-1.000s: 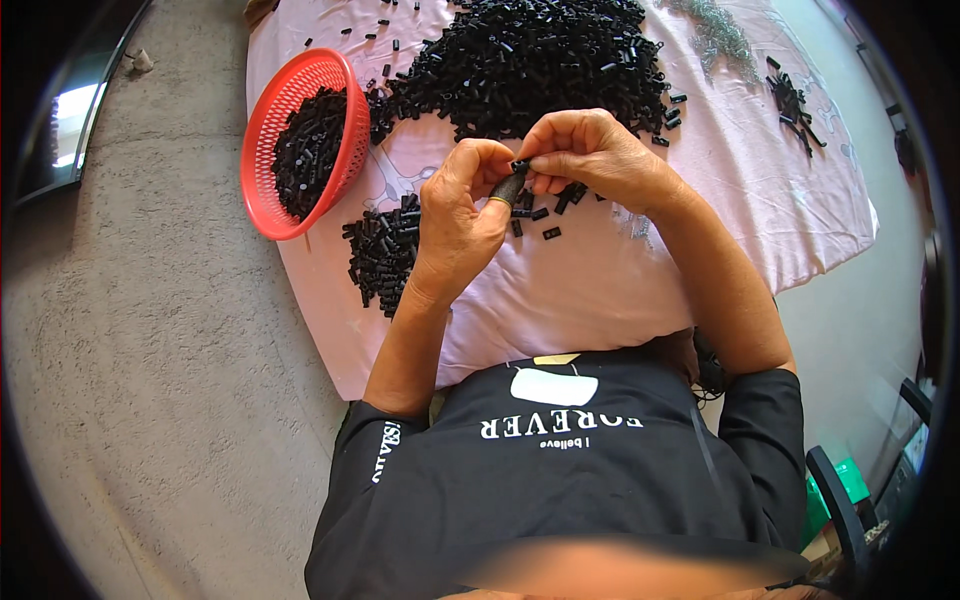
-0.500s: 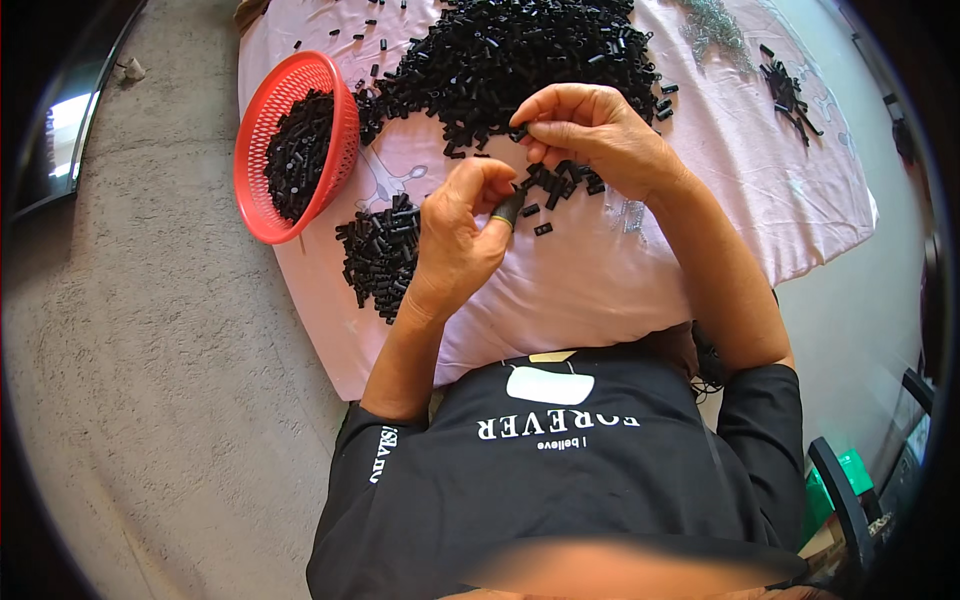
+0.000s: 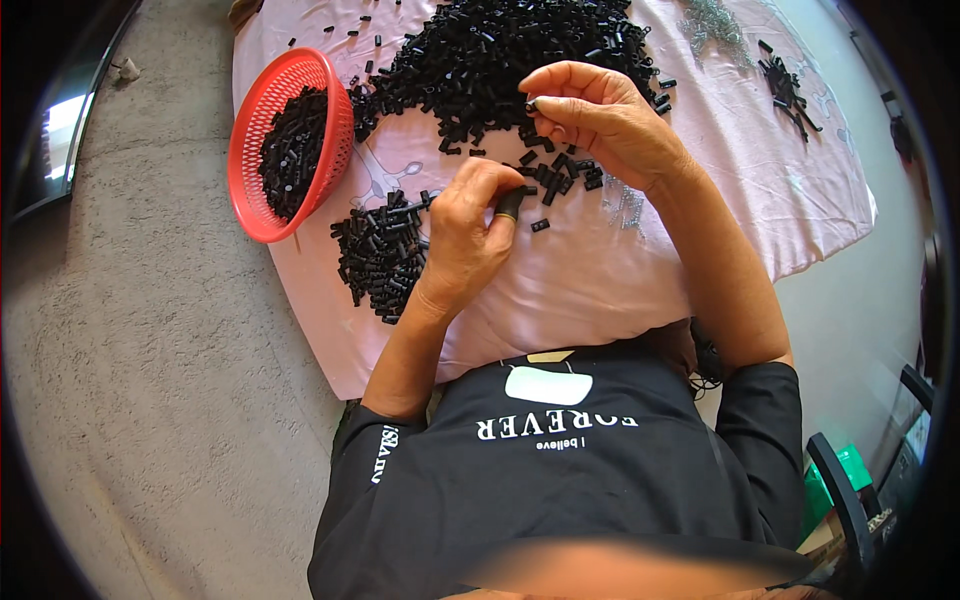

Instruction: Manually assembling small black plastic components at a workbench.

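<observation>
My left hand (image 3: 468,232) is closed around a short black tube piece (image 3: 509,204) over the pink cloth (image 3: 590,280). Just left of it lies a small heap of the same black pieces (image 3: 380,255). My right hand (image 3: 600,120) is farther out, pinching one small black piece (image 3: 531,104) between thumb and fingertips at the near edge of the large black pile (image 3: 500,55). A few loose black pieces (image 3: 560,178) lie under the right hand.
A red mesh basket (image 3: 250,150) half full of black pieces rests tilted at the cloth's left edge. A tangle of small metal parts (image 3: 712,20) and another small black cluster (image 3: 785,90) lie at the far right. Grey carpet (image 3: 150,380) surrounds the cloth.
The hands have parted: my right hand has moved away to the big pile and pinched a piece, while my left hand has dropped nearer with its black tube piece.
</observation>
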A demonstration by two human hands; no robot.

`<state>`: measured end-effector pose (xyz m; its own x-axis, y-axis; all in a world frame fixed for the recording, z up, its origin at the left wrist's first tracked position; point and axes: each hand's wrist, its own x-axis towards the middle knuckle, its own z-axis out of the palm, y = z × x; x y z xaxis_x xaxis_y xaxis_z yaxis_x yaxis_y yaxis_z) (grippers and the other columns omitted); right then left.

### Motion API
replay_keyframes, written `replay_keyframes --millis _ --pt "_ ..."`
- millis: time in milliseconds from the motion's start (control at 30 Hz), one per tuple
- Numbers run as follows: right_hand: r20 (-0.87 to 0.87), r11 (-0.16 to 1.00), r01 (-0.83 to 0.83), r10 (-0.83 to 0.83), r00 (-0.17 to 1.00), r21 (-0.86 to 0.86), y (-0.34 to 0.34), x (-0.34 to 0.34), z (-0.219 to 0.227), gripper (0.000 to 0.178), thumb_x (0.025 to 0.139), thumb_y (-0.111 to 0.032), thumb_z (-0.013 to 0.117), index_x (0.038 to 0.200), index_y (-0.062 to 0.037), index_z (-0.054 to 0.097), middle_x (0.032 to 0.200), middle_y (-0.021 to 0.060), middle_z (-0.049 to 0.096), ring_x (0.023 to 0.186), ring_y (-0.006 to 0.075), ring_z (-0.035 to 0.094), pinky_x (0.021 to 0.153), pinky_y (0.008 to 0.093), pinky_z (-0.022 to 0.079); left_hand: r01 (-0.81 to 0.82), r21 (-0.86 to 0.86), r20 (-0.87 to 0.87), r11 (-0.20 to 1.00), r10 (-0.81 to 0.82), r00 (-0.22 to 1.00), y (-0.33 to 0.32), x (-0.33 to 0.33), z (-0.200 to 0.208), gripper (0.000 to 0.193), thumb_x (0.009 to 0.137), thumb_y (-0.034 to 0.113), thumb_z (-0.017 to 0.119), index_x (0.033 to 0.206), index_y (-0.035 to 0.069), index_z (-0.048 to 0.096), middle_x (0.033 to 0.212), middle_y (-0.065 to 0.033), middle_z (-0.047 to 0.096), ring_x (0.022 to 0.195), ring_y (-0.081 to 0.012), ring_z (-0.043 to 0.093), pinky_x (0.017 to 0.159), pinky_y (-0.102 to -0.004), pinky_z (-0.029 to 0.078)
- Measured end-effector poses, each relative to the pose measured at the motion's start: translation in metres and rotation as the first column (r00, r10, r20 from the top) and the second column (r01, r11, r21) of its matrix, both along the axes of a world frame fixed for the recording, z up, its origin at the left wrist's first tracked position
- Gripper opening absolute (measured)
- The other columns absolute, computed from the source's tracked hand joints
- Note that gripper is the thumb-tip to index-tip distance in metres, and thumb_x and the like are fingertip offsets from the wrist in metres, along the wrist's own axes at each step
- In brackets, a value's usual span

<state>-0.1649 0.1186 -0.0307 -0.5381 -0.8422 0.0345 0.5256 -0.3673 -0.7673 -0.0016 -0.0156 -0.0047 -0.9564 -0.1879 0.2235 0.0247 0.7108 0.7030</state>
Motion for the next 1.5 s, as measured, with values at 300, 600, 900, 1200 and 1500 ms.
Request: replay_keyframes --millis 300,600,900,1200,1500 --pt "-0.002 1.000 -0.005 0.005 1.000 -0.004 0.002 0.001 0.005 0.018 0.093 -0.019 0.066 0.106 -0.0061 0.068 0.088 0.0041 0.070 0.075 0.0070 0.066 0.070 0.0194 0.055 0.050 0.588 0.273 0.807 -0.256 0.927 0.007 0.019 -0.008 0.019 0.077 -0.015 0.058 0.093 -0.004 0.059 0.090 -0.0066 0.057 0.082 -0.0113 0.060 0.076 -0.0247 0.051" --pt "-0.024 1.000 -0.001 0.001 1.000 0.010 0.003 0.000 0.003 0.019 0.094 -0.021 0.065 0.105 -0.0059 0.068 0.091 0.0054 0.070 0.075 0.0068 0.067 0.069 0.0188 0.055 0.067 0.274 0.215 0.959 -0.129 0.968 0.012 0.008 0.005 0.024 0.079 -0.017 0.055 0.099 -0.005 0.060 0.096 -0.0073 0.058 0.078 -0.0110 0.064 0.069 -0.0230 0.053" --pt "-0.072 0.999 -0.001 0.003 0.997 0.038 0.001 0.002 0.004 0.018 0.095 -0.020 0.063 0.106 -0.0062 0.067 0.091 0.0046 0.070 0.075 0.0061 0.066 0.069 0.0188 0.055 -0.112 0.119 0.282 0.987 0.075 0.957 -0.015 0.011 0.002 0.017 0.078 -0.006 0.060 0.095 -0.003 0.064 0.080 -0.0114 0.064 0.068 -0.0172 0.062 0.064 -0.0277 0.049" --pt "-0.067 0.999 0.018 -0.015 0.998 0.041 0.002 -0.001 0.001 0.019 0.092 -0.021 0.067 0.105 -0.0059 0.068 0.088 0.0044 0.070 0.074 0.0070 0.066 0.069 0.0189 0.055 0.022 0.238 0.223 0.971 -0.077 0.972 -0.005 -0.008 0.004 0.031 0.079 -0.015 0.051 0.106 -0.005 0.063 0.100 -0.0089 0.063 0.088 -0.0142 0.063 0.079 -0.0249 0.051" --pt "-0.109 0.998 0.030 -0.024 0.994 0.052 0.001 0.000 0.002 0.018 0.093 -0.016 0.065 0.107 -0.0049 0.069 0.087 0.0034 0.069 0.077 0.0063 0.065 0.072 0.0186 0.054 0.075 0.312 -0.035 0.947 -0.067 0.997 0.004 -0.015 -0.001 0.025 0.078 -0.012 0.056 0.098 -0.002 0.065 0.106 -0.0126 0.064 0.091 -0.0189 0.065 0.077 -0.0271 0.052"
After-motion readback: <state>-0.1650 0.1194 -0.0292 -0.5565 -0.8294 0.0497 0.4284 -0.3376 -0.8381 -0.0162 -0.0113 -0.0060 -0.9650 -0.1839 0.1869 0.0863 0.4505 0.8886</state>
